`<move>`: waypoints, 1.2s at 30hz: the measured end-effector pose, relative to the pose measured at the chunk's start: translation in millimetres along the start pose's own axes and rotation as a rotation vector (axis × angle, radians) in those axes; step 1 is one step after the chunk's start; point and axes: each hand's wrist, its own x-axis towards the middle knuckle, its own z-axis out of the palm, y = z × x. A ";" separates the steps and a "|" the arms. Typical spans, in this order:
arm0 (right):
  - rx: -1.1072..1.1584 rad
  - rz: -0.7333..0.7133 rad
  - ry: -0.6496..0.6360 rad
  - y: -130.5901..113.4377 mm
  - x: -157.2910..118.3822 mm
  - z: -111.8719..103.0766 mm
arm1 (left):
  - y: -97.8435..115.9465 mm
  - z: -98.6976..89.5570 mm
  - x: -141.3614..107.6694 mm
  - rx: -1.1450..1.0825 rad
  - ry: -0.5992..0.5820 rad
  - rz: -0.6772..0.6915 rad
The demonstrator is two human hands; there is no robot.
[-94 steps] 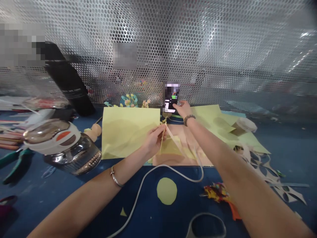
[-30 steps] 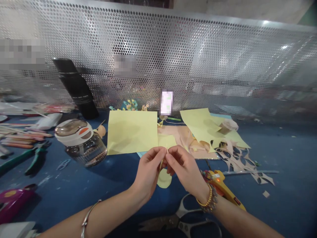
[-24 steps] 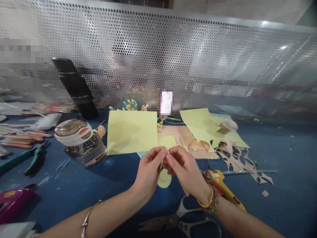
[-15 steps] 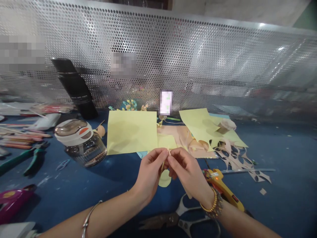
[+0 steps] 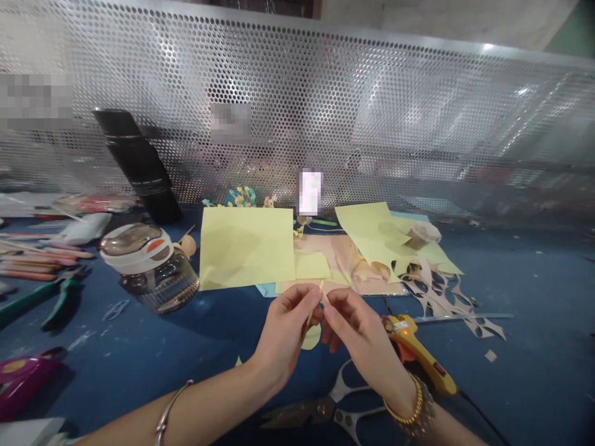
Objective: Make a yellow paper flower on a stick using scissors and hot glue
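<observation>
L hand pinches a thin pale stick btwn thumb & fingers, narrow grip. R hand is up close, fingers curled narrow, tips right by the stick's top end; can't tell if they touch it. Round yellow paper disc lies on the desk under the hands, partly hidden by them.

Just past the hands: big yellow paper sheet, smaller yellow sheets & peach printed sheet. Right of R hand, yellow glue gun on its side w/ orange light on; below it, big scissors w/ metal handles, near R wrist w/ beaded bracelets. L wrist has thin metal bangle.

Further L: glass jar w/ white lid, green-handled pliers, coloured sticks. Further R: cut-out paper strip. Black bottle leans on perforated metal screen at back of desk; blurred phone stands upright there too.
</observation>
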 end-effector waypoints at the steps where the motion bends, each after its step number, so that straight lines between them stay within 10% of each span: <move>1: 0.000 0.001 0.007 0.7 -0.5 -0.2 | -0.4 0.3 -0.4 0.001 -0.003 -0.004; 36: 0.005 -0.025 0.037 4.1 -6.5 0.9 | -5.8 4.0 -4.4 0.006 -0.051 -0.030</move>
